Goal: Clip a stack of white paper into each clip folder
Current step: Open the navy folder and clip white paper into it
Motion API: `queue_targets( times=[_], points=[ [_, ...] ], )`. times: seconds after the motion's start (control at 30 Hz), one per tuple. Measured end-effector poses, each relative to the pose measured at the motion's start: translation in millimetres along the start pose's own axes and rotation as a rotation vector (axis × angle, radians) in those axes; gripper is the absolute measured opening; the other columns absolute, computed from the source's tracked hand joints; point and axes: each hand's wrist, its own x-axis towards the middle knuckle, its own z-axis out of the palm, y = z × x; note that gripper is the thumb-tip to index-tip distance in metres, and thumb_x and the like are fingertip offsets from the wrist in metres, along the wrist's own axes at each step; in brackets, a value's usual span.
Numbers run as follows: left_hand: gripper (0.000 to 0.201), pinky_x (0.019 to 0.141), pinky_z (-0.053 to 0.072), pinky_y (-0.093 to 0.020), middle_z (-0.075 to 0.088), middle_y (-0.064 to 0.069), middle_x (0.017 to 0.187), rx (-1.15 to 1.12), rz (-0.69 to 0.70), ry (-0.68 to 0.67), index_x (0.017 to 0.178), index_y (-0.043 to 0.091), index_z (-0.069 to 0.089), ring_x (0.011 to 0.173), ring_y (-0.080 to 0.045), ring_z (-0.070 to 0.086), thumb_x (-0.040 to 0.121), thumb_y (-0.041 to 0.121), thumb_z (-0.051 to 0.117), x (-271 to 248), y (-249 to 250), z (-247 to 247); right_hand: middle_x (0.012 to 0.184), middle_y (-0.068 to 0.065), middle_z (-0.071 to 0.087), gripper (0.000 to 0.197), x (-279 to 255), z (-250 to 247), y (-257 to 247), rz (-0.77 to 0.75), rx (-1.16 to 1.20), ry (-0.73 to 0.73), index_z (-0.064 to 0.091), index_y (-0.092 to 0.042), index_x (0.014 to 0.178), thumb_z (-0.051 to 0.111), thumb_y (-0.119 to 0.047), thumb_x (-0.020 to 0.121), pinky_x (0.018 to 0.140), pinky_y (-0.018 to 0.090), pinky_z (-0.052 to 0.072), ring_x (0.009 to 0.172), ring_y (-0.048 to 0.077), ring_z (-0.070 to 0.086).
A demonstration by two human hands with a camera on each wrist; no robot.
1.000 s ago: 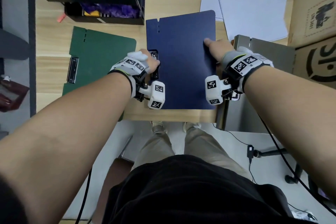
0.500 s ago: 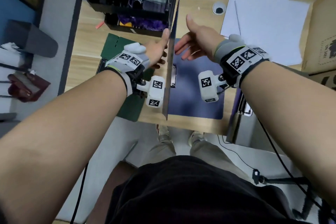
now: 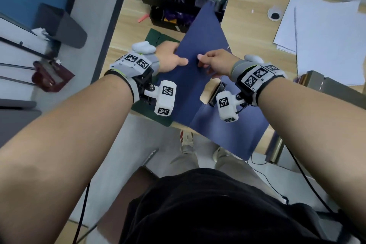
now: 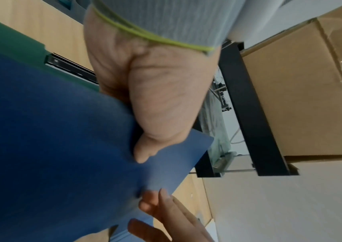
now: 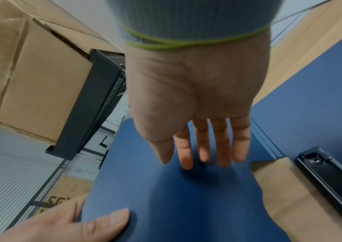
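At the near tabletop edge, the blue folder lies open, its back panel overhanging the edge and its black clip now exposed. Half a second ago the cover stood upright on edge; now it tips left over the green folder. The left hand pinches the cover, thumb on top. The right hand presses straight fingers against it. That likely clears the clip for loading. Farther right, well apart, the white paper waits untouched; the clip appears closed, though blur hides detail.
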Motion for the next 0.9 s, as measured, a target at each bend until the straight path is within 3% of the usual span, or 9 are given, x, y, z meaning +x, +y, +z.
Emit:
queue_targets(
  times=[0.1,0.17,0.27,0.37,0.5,0.6,0.67,0.73,0.9],
  points=[
    [0.03,0.09,0.051,-0.035,0.07,-0.004,0.112,0.033,-0.085,-0.015,0.116,0.01,0.066,0.098,-0.026,0.066,0.088,0.019,0.07,6.6,-18.0,2.1,0.082,0.005,0.057,0.025,7.4,1.2,10.2,0.065,-0.033,0.066,0.059,-0.02,0.079,0.059,-0.04,0.095,0.065,0.033,0.048,0.072,0.025,0.055],
    [0.037,0.097,0.05,-0.042,0.069,-0.005,0.115,0.06,-0.152,0.028,0.119,0.011,0.065,0.102,-0.029,0.065,0.085,0.025,0.072,11.9,-32.7,2.7,0.088,0.009,0.06,0.021,6.7,0.4,14.8,0.096,-0.103,0.081,0.062,-0.016,0.094,0.059,-0.036,0.095,0.071,0.034,0.046,0.071,0.024,0.057],
    [0.054,0.097,0.05,-0.043,0.068,-0.002,0.117,0.165,-0.274,0.061,0.123,0.018,0.061,0.102,-0.028,0.064,0.076,0.043,0.074,24.9,-57.2,7.7,0.11,0.017,0.067,0.034,5.4,-7.6,25.1,0.17,-0.271,0.142,0.064,-0.001,0.119,0.058,-0.024,0.094,0.086,0.038,0.048,0.098,0.031,0.063],
    [0.073,0.09,0.051,-0.038,0.067,-0.001,0.111,0.386,-0.397,0.085,0.117,0.021,0.059,0.095,-0.028,0.064,0.061,0.067,0.063,29.8,-71.0,9.3,0.116,0.016,0.062,0.024,2.1,-15.6,38.4,0.29,-0.402,0.138,0.061,-0.003,0.107,0.052,-0.022,0.095,0.08,0.038,0.046,0.096,0.033,0.058],
    [0.028,0.062,0.035,-0.021,0.044,-0.003,0.075,0.54,-0.428,0.051,0.088,0.019,0.046,0.074,-0.025,0.045,0.089,0.043,0.06,22.8,-80.1,12.0,0.127,0.01,0.054,0.04,3.7,-19.1,65.7,0.427,-0.486,0.06,0.054,-0.007,0.127,0.052,-0.032,0.097,0.1,0.041,0.042,0.12,0.033,0.052],
    [0.043,0.075,0.035,-0.033,0.035,-0.01,0.075,0.476,-0.411,0.173,0.108,0.023,0.03,0.09,-0.029,0.039,0.084,0.036,0.064,26.8,-91.6,28.8,0.156,0.015,0.033,0.06,12.7,-17.8,77.7,0.443,-0.487,0.038,0.043,-0.014,0.145,0.054,-0.042,0.093,0.111,0.046,0.036,0.138,0.036,0.039],
    [0.051,0.092,0.039,-0.04,0.049,-0.028,0.109,0.451,-0.395,0.234,0.132,0.021,0.037,0.111,-0.04,0.048,0.089,0.029,0.061,33.7,-89.2,38.9,0.163,0.016,0.012,0.062,13.4,-16.6,73.7,0.421,-0.523,0.002,0.031,-0.012,0.153,0.049,-0.039,0.1,0.115,0.046,0.03,0.146,0.037,0.026],
    [0.058,0.106,0.034,-0.04,0.033,-0.021,0.147,0.446,-0.363,0.317,0.146,0.015,0.033,0.133,-0.037,0.039,0.093,0.022,0.055,39.1,-74.3,46.2,0.164,0.015,0.005,0.063,18.6,-21.0,73.5,0.395,-0.564,-0.013,0.025,-0.012,0.155,0.046,-0.039,0.102,0.115,0.045,0.029,0.147,0.038,0.022],
    [0.078,0.108,0.032,-0.04,0.014,-0.001,0.16,0.581,-0.129,0.134,0.15,0.033,0.032,0.141,-0.029,0.023,0.081,0.015,0.065,48.3,-45.7,65.2,0.164,0.011,-0.007,0.067,30.4,-31.6,74.2,0.345,-0.565,0.015,0.021,-0.021,0.155,0.052,-0.037,0.098,0.104,0.044,0.037,0.135,0.044,0.04]
  ],
)
